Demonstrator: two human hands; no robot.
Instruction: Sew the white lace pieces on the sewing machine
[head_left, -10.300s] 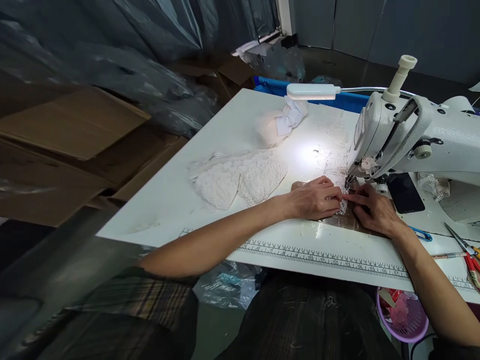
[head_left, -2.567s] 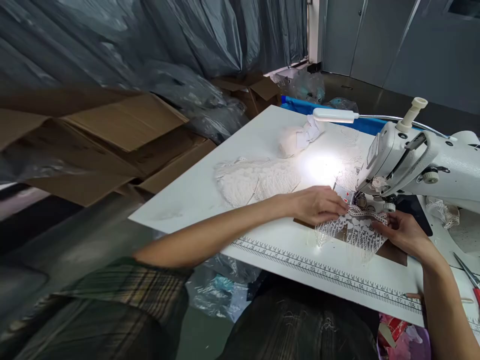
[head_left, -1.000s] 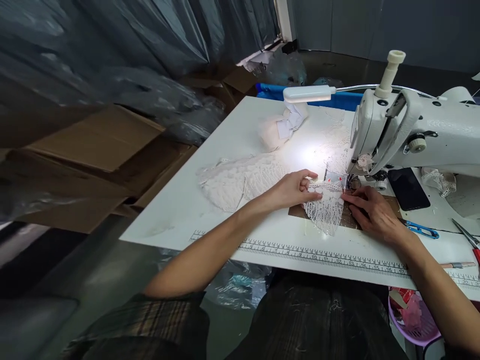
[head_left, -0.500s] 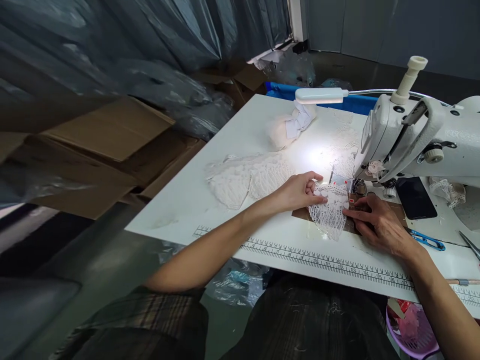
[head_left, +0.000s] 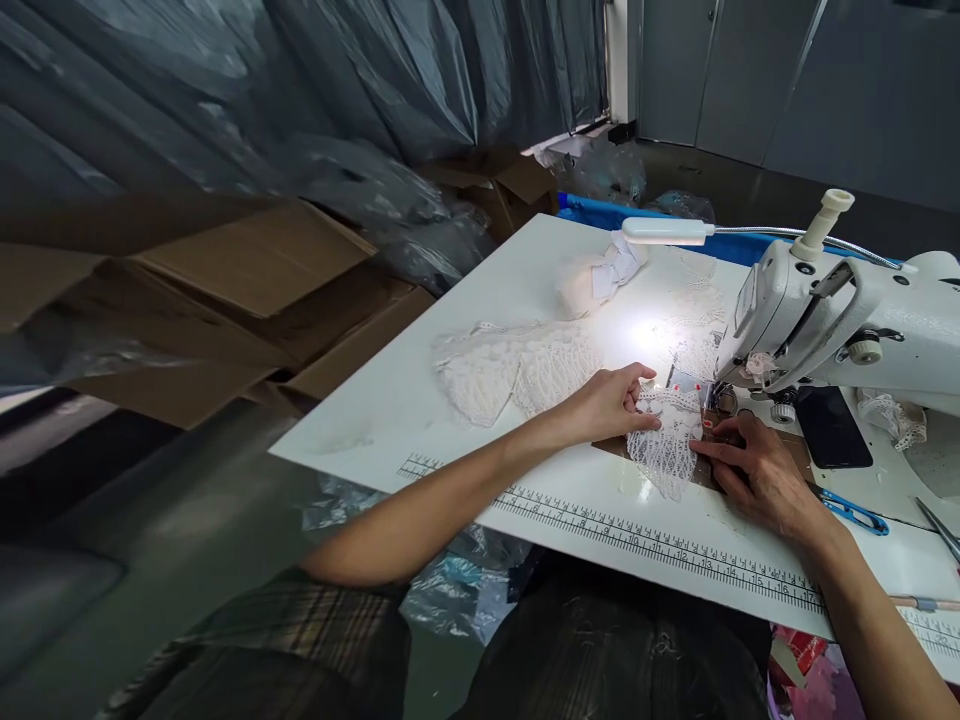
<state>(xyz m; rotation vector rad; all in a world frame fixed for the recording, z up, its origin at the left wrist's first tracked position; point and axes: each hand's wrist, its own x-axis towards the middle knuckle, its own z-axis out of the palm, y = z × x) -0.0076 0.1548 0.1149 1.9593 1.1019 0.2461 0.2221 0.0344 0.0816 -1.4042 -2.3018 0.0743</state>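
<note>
A white lace piece (head_left: 664, 450) lies on the machine's bed plate, in front of the presser foot (head_left: 711, 397) of a white sewing machine (head_left: 795, 310). At its left edge is my left hand (head_left: 604, 408), fingers curled and the thumb pressed on the lace. My right hand (head_left: 765, 465) rests on the plate to the right, its fingers apart and one fingertip touching the lace's right edge. More lace (head_left: 697, 355) lies flat behind the presser foot. Further left, larger lace pieces (head_left: 517, 370) are spread on the white table (head_left: 360, 420).
A lamp (head_left: 667, 231) lights the area from above. By my right hand are a black phone (head_left: 832, 427), blue thread snips (head_left: 851, 510) and metal tweezers (head_left: 937, 525). A pale bundle (head_left: 600, 275) sits at the back. Cardboard boxes (head_left: 255, 255) stand on the floor left of the table.
The whole view has shifted, so the table and machine appear slightly lower. Both hands stay at the lace piece, with hardly any movement against it.
</note>
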